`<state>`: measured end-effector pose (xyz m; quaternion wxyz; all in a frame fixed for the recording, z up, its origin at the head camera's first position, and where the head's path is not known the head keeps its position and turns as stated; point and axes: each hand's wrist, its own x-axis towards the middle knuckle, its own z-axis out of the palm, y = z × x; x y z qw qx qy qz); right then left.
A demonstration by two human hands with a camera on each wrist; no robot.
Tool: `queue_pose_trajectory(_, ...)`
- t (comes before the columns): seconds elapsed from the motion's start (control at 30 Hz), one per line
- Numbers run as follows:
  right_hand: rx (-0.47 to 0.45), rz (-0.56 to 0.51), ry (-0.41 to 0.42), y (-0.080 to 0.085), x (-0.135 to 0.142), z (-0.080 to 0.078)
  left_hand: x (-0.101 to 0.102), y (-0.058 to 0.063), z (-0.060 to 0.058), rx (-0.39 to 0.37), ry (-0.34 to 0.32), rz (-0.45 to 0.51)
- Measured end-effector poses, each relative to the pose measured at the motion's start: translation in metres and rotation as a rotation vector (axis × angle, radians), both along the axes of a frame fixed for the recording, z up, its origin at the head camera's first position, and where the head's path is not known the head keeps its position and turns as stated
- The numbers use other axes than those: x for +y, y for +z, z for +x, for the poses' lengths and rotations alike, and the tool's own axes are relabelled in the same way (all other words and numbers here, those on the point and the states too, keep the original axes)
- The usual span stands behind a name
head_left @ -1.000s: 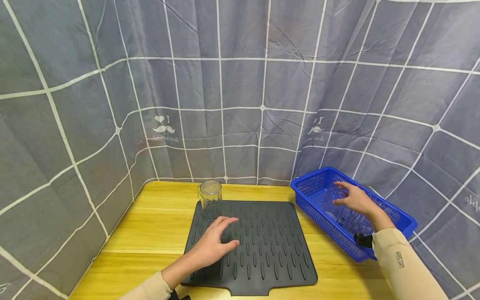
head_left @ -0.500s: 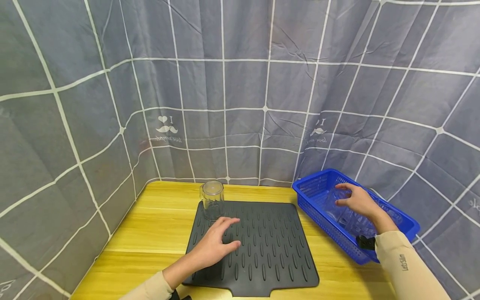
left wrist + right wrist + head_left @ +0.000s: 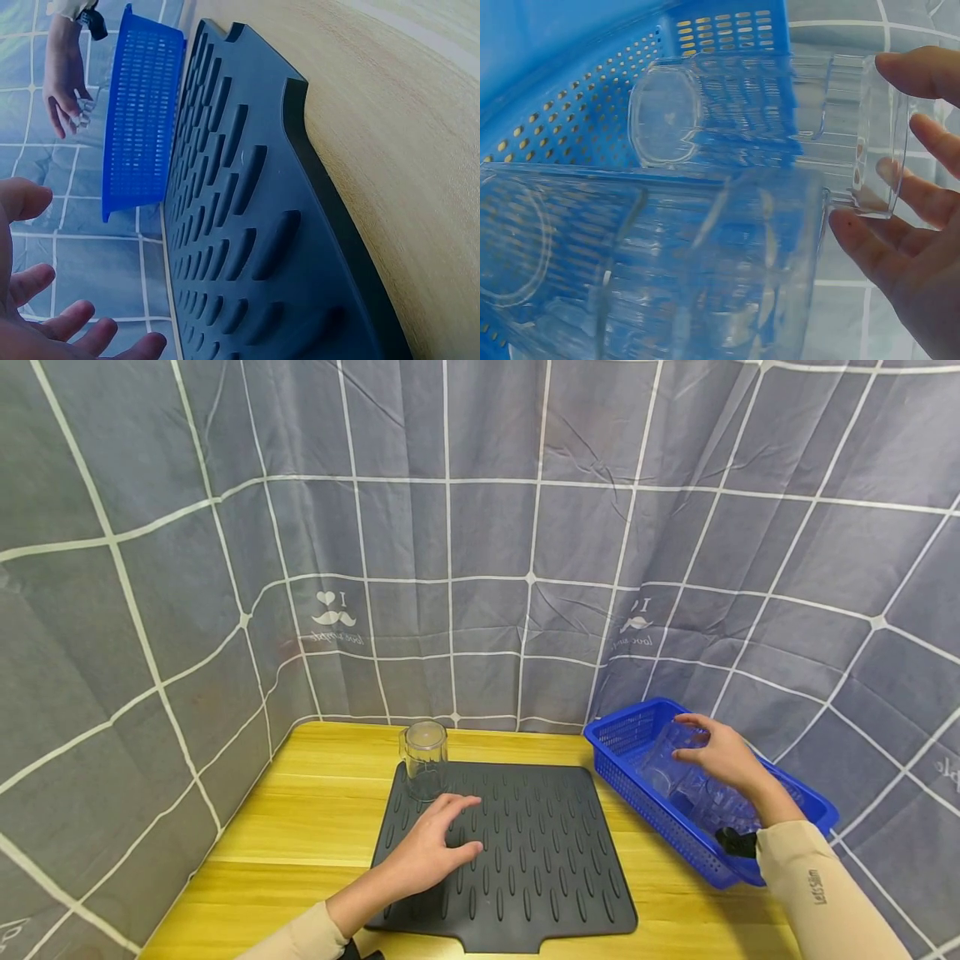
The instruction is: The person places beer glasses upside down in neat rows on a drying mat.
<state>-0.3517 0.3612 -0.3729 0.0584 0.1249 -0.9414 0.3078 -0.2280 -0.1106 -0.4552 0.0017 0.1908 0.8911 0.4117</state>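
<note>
My right hand (image 3: 720, 756) grips a clear glass mug (image 3: 666, 768) by one end, at the blue basket. In the right wrist view the thumb and fingers curl round the thick end of this mug (image 3: 742, 112), which lies tilted with its round mouth toward the basket floor. Another clear glass mug (image 3: 705, 262) fills the foreground there. Over the left part of the dark ribbed mat (image 3: 540, 843) my left hand (image 3: 427, 852) hovers, thumb and fingers spread, holding nothing. Beyond it an upside-down glass mug (image 3: 425, 764) stands on the mat's far left corner.
The blue perforated basket (image 3: 645, 802) stands at an angle right of the mat, with several more clear glasses (image 3: 720, 810) inside. Yellow wood-grain tabletop (image 3: 300, 810) surrounds the mat. A grey curtain (image 3: 487, 527) with white grid lines encloses the back and sides.
My right hand has closed on the glass mug in the basket and moved slightly up and right, tilting the mug with it. My left hand has stayed in place.
</note>
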Motion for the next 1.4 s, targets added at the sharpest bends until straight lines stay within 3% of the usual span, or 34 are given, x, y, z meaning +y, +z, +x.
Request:
queue_pose_trajectory(0.37, 0.119, -0.007, -0.026, 0.016, -0.004, 0.003, -0.001, 0.000, 0.001, 0.015, -0.003, -0.012)
queue_pose_trajectory(0.77, 0.132, -0.038, -0.020, 0.030, -0.013, 0.011, -0.002, -0.005, 0.000, -0.026, -0.021, 0.002)
queue_pose_trajectory(1.4, 0.226, -0.084, 0.033, 0.044, -0.032, 0.032, 0.000, -0.008, 0.000, -0.058, -0.054, 0.027)
